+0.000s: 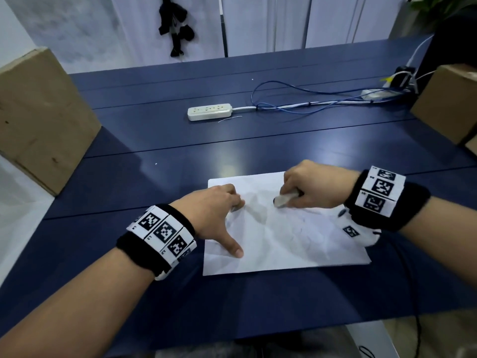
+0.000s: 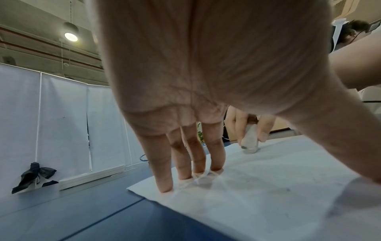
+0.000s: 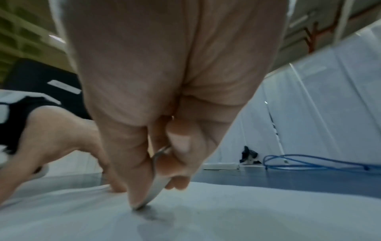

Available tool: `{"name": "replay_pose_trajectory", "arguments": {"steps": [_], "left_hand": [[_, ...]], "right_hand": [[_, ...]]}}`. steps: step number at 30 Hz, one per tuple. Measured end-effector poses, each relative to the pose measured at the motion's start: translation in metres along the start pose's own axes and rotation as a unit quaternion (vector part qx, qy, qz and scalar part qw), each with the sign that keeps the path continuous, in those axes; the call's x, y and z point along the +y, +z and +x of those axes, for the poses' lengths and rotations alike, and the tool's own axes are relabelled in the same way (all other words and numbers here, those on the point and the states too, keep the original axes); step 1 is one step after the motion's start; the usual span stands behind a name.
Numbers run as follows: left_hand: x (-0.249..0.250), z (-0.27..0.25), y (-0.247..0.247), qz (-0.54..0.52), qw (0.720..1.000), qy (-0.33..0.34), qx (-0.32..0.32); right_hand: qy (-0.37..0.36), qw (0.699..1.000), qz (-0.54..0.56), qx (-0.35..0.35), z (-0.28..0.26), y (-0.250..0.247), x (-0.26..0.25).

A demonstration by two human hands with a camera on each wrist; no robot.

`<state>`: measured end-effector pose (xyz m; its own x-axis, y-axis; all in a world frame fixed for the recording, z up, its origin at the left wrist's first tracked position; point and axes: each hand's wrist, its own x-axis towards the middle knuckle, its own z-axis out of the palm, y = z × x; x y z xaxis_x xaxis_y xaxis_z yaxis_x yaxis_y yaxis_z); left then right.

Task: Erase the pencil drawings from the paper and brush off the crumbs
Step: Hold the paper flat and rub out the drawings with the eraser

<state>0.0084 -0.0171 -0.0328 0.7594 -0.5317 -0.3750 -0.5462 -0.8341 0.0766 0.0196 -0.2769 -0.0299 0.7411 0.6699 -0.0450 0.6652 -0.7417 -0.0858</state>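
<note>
A white sheet of paper with faint pencil marks lies on the dark blue table. My left hand is spread on the sheet's left part, straight fingers and thumb pressing it down. My right hand pinches a greyish-white eraser between thumb and fingers, its tip touching the paper near the top middle. In the left wrist view the eraser stands on the paper. In the right wrist view the eraser meets the paper beside a grey smudge.
A white power strip with blue and white cables lies farther back on the table. Cardboard boxes stand at the left and right edges. A black object hangs on the white partition behind.
</note>
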Motion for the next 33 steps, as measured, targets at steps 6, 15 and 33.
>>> {"name": "replay_pose_trajectory", "arguments": {"steps": [6, 15, 33], "left_hand": [[0.001, -0.001, -0.001, 0.0, 1.0, -0.001, -0.006], [0.003, -0.002, -0.003, 0.002, 1.0, -0.005, -0.005], [0.004, -0.002, -0.003, -0.024, 1.0, 0.004, -0.017]], "right_hand": [[-0.117, 0.976, 0.087, -0.159, -0.03, 0.001, -0.031], [-0.034, 0.996, 0.043, -0.069, -0.017, -0.003, -0.013], [-0.03, 0.993, 0.061, -0.101, -0.022, 0.0, -0.019]]}}
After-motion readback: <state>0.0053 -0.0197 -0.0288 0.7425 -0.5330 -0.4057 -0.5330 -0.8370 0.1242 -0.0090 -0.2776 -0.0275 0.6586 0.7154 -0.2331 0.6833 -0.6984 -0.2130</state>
